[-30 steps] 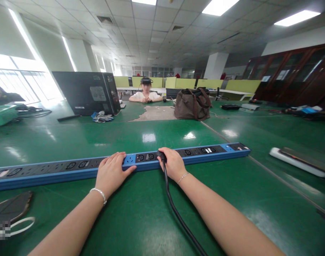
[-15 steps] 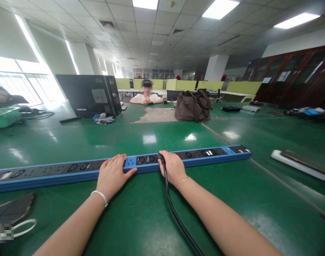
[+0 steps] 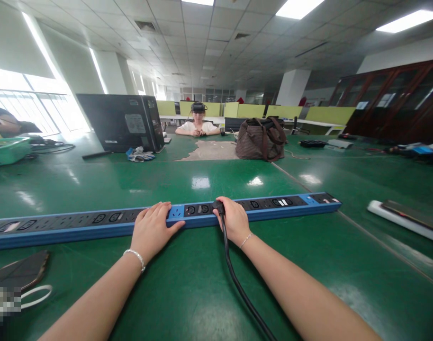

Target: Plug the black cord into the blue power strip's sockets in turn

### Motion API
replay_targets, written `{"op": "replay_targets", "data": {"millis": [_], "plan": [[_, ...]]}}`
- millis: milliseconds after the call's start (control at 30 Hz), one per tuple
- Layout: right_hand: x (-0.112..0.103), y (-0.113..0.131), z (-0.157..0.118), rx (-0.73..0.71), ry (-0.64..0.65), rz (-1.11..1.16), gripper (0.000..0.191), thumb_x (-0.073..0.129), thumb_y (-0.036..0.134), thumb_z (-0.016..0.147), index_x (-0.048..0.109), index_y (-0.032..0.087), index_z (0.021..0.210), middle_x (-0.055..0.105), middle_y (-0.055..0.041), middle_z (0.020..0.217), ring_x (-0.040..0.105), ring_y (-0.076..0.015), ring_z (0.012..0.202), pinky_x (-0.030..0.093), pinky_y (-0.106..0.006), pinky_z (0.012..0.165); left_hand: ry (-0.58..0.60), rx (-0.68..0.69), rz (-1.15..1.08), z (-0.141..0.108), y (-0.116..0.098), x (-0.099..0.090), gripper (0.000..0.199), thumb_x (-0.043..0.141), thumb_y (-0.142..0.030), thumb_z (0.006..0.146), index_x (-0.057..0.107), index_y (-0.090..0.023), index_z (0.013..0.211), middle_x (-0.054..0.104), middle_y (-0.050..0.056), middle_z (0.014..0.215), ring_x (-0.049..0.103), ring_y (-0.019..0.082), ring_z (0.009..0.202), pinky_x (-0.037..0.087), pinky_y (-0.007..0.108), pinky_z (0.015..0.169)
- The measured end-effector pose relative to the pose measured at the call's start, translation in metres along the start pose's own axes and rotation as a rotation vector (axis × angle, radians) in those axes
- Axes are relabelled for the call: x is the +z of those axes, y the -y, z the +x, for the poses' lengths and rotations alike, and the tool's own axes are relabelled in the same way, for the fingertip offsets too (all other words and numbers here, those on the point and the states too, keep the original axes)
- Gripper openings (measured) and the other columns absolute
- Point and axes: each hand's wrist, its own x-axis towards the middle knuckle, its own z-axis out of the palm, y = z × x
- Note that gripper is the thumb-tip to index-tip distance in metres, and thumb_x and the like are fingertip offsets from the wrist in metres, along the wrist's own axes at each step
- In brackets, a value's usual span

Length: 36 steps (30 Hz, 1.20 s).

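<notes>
A long blue power strip (image 3: 287,213) with black sockets lies across the green table, sockets facing up. My left hand (image 3: 155,227) grips it left of the middle, fingers over the top and thumb along the front side, beside a blue socket. In my right hand (image 3: 235,219) is a black power plug (image 3: 219,207), held closed between thumb and fingers at the strip's sockets. How deep the plug sits cannot be seen, as my fingers cover part of it. Its thick black cable (image 3: 234,277) runs down toward me between my forearms.
A phone (image 3: 21,272) lies at the near left, and another dark flat device (image 3: 415,215) on a white block at right. Farther back are a computer case (image 3: 120,124), gloves (image 3: 140,154), a brown bag (image 3: 259,139) and a green basket (image 3: 8,152). A person sits opposite.
The view has shifted slightly, so everything sits a little farther right in the picture. Both hands keep the same hold on the power strip and the plug.
</notes>
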Motion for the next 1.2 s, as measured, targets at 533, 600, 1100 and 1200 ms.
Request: {"op": "replay_targets", "data": {"millis": [533, 600, 1100, 1200], "plan": [[-0.003, -0.015, 0.017, 0.278, -0.311, 0.434, 0.024, 0.045, 0.036, 0.088, 0.054, 0.021, 0.104, 0.066, -0.0037, 0.086, 0.062, -0.0171, 0.072, 0.049, -0.030, 0.068, -0.004, -0.002, -0.022, 0.000, 0.000, 0.001, 0.055, 0.050, -0.057, 0.080, 0.054, -0.019, 0.119, 0.061, 0.013, 0.124, 0.053, 0.028, 0.117, 0.035, 0.046, 0.101], [-0.005, -0.021, 0.019, 0.311, -0.324, 0.474, 0.024, 0.050, 0.038, 0.084, 0.054, 0.020, 0.101, 0.065, -0.0037, 0.083, 0.061, -0.0174, 0.071, 0.049, -0.031, 0.068, -0.004, -0.002, -0.017, 0.000, 0.000, 0.001, 0.054, 0.050, -0.056, 0.080, 0.054, -0.019, 0.119, 0.061, 0.013, 0.124, 0.053, 0.028, 0.117, 0.035, 0.046, 0.101], [-0.005, 0.020, 0.002, 0.243, -0.027, 0.506, 0.039, 0.070, 0.030, 0.070, 0.049, 0.023, 0.102, 0.067, -0.0049, 0.096, 0.063, -0.0207, 0.092, 0.048, -0.037, 0.083, -0.080, 0.086, -0.024, -0.003, -0.003, 0.003, 0.059, 0.049, -0.056, 0.082, 0.048, -0.016, 0.126, 0.056, 0.016, 0.130, 0.046, 0.030, 0.125, 0.031, 0.049, 0.104], [-0.006, 0.036, -0.003, 0.195, 0.023, 0.449, 0.032, 0.071, 0.028, 0.069, 0.050, 0.023, 0.092, 0.066, -0.0031, 0.091, 0.062, -0.0199, 0.087, 0.049, -0.036, 0.079, -0.123, 0.249, -0.106, -0.006, -0.014, -0.003, 0.067, 0.053, -0.055, 0.081, 0.040, -0.016, 0.134, 0.055, 0.015, 0.131, 0.048, 0.027, 0.124, 0.033, 0.044, 0.104]]}}
